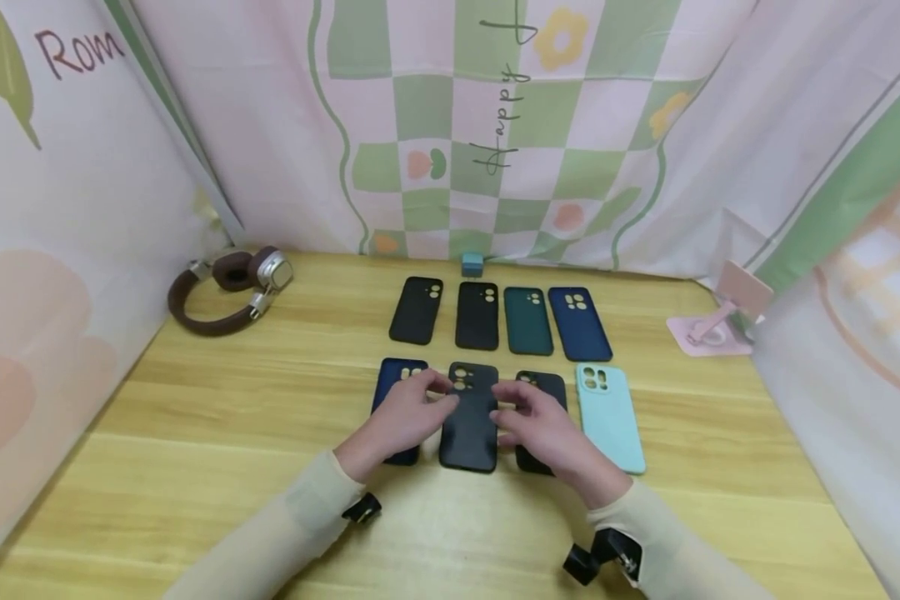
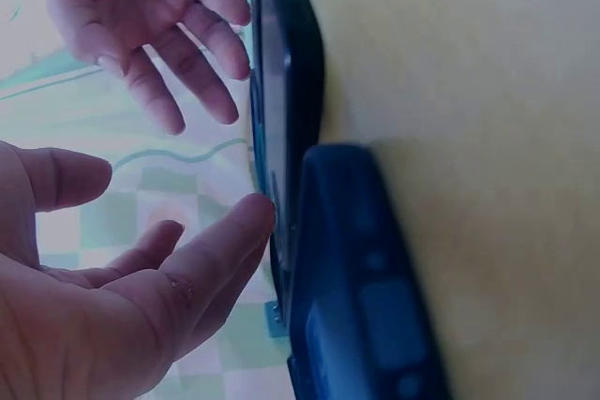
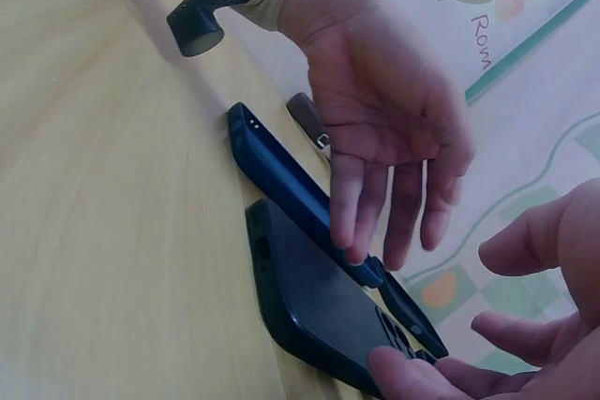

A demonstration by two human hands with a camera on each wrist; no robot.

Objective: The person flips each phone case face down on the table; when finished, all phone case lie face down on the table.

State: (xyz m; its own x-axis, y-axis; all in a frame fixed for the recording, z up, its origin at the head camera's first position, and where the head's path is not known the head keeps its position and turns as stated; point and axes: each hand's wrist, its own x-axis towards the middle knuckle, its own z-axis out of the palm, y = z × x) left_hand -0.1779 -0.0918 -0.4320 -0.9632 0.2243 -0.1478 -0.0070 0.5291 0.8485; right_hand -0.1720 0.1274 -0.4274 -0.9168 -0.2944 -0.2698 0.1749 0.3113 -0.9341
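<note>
Head view shows eight phone cases on the wooden table (image 1: 195, 467), four in a back row and four in a front row. The person's left hand (image 1: 405, 412) and right hand (image 1: 543, 429) hover with fingers loosely spread on either side of the black case (image 1: 468, 425), second from left in the front row, fingertips near or grazing its edges but gripping nothing. Judging by the tidy rows, the laying-out looks largely done, with this case possibly being straightened
</note>
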